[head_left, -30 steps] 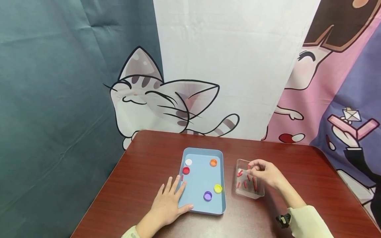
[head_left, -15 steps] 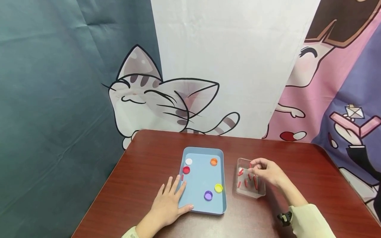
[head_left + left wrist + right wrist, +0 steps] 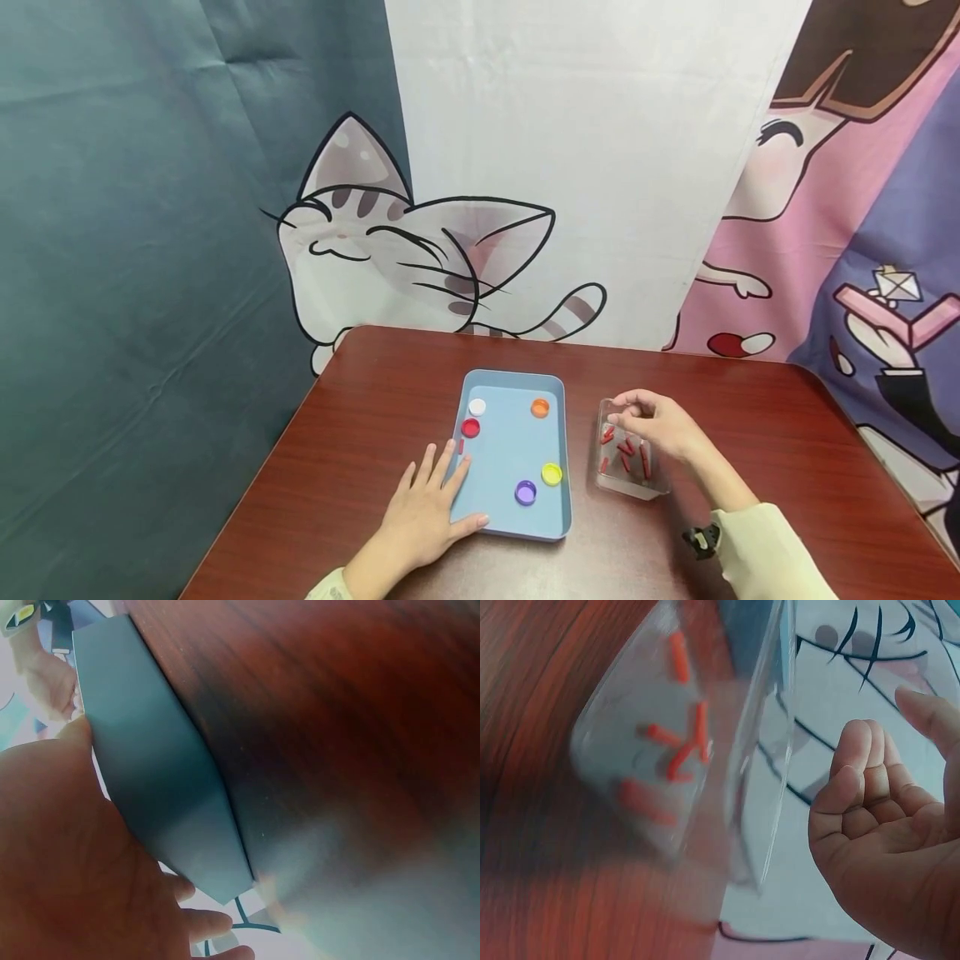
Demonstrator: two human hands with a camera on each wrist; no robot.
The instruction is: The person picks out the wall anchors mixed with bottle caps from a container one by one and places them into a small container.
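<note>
My left hand (image 3: 422,517) rests with spread fingers on the near left edge of a blue tray (image 3: 510,533). In the left wrist view the tray's outer wall (image 3: 150,742) stands beside the palm. My right hand (image 3: 663,427) hovers over a clear plastic box (image 3: 630,486) holding several short red sticks (image 3: 644,460). In the right wrist view its fingers (image 3: 855,780) are loosely bent, the thumb (image 3: 930,720) apart from them, with nothing between. Inside the tray, near the left fingertips, lies one red stick (image 3: 461,447).
Small round caps lie in the tray: white (image 3: 477,407), red (image 3: 470,427), orange (image 3: 540,407), yellow (image 3: 551,474) and purple (image 3: 526,492). The brown table (image 3: 337,433) ends at a printed cloth backdrop (image 3: 480,167).
My right hand has let go of a red stick, which now lies with the others in the clear box. That hand has shifted slightly left and up; my left hand stays put.
</note>
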